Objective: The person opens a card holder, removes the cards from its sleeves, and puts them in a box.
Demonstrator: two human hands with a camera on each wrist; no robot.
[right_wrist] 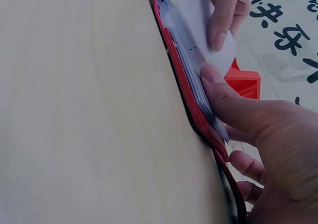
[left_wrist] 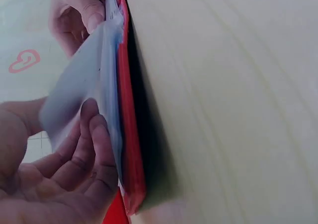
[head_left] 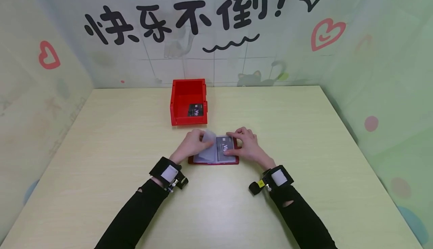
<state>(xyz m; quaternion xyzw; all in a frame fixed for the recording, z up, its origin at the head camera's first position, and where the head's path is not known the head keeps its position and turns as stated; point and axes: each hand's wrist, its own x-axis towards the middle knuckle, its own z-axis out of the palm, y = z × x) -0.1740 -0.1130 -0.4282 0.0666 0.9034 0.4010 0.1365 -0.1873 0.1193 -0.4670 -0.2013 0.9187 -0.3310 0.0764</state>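
Note:
A red card holder (head_left: 213,163) with clear plastic sleeves lies spread on the table in the head view. My left hand (head_left: 193,144) pinches one translucent sleeve page (head_left: 208,154), which stands raised and bent between thumb and fingers. On the right page sits a dark VIP card (head_left: 221,144). The thumb of my right hand (head_left: 249,147) rests on that page, while its other fingers lie around the holder's far and right edge. In the right wrist view, the thumb (right_wrist: 218,87) presses the stacked sleeves (right_wrist: 191,65) from above.
Behind the holder stands a red open bin (head_left: 188,120) with another dark VIP card (head_left: 195,110) inside. The pale wooden table (head_left: 118,136) spreads to both sides. A printed cloth backdrop (head_left: 203,65) encloses the back and sides.

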